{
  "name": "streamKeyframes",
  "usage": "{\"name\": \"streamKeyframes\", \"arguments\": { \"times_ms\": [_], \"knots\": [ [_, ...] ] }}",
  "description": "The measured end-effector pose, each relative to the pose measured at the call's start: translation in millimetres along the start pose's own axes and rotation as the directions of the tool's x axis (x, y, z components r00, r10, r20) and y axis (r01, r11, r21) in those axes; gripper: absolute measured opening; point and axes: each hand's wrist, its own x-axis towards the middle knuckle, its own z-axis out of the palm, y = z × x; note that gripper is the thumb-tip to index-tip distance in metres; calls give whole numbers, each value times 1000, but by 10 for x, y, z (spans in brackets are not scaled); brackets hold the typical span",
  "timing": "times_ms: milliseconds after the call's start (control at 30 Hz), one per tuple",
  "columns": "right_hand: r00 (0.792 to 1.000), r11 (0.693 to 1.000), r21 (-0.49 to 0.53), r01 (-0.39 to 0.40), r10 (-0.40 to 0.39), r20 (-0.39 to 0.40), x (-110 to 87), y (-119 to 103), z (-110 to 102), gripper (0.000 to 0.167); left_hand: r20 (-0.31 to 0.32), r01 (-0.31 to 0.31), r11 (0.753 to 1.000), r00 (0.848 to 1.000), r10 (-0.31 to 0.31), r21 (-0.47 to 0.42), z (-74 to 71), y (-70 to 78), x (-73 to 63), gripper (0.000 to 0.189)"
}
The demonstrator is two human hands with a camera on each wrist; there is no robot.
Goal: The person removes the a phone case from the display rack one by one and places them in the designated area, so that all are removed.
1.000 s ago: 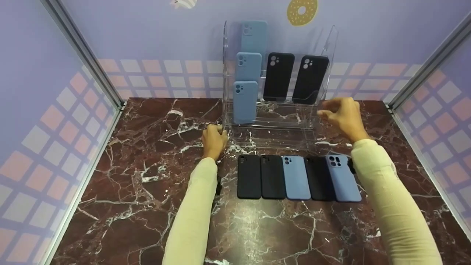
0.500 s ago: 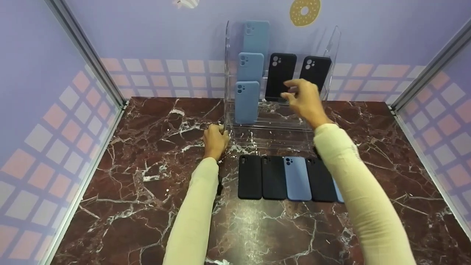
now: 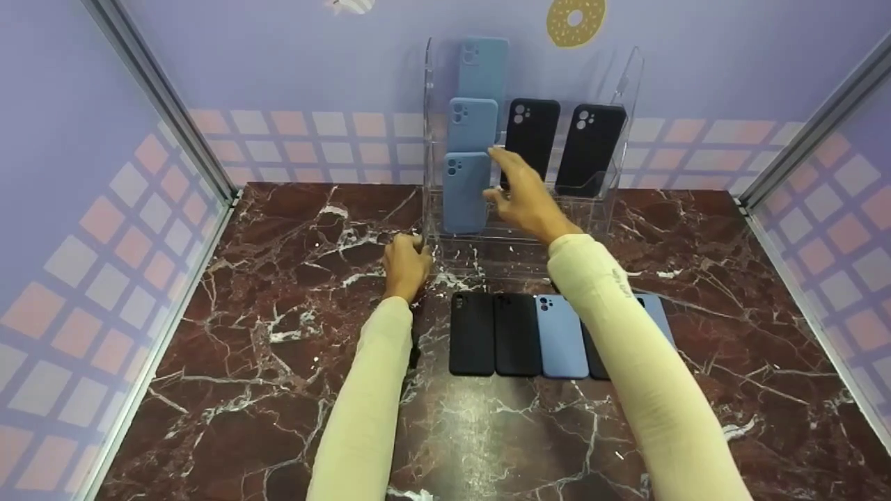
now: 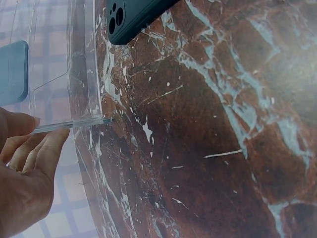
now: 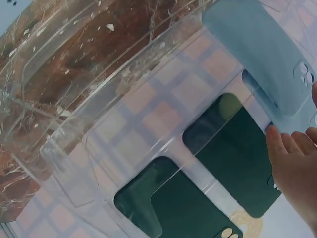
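- One clear rack (image 3: 515, 250)
- Five blue phone cases (image 3: 463, 196): three in the rack, two on the table (image 3: 278, 376), one of these partly covered by a sleeve (image 3: 619, 334)
- Five black phone cases (image 3: 592, 148): two in the rack, three on the table, one of these mostly covered
- Two hands: one left hand (image 3: 406, 266), one right hand (image 3: 527, 200)
- Two pale sleeves
- One doughnut picture (image 3: 561, 29)

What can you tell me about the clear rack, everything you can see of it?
The rack is glossy, see-through and tiered, apparently plastic, with tall side panels. It stands upright on the marbled table. It holds three blue cases, stepped one below another on its left, and two black cases side by side to their right. The left hand pinches the edge of its left side; whether the right hand touches it is unclear.
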Motion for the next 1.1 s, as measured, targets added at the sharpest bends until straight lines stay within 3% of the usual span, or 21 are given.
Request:
{"name": "streamKeyframes", "arguments": {
  "times_ms": [300, 733, 1100],
  "knots": [
    [999, 1000, -6, -1, 2, 48, 69, -49, 105, 65, -6, -3, 1000, 1000, 3, -23, 9, 19, -5, 17],
    [990, 995, -36, 90, -94, -108, 86, -60, 136, 35, -26, -25, 999, 999, 25, -28, 15, -5, -3, 13],
    [974, 998, 67, 22, -7, -225, 63, -31, 124, 31, -27, -22, 1000, 999, 22, -17, 9, 2, 4, 9]
  ]
}}
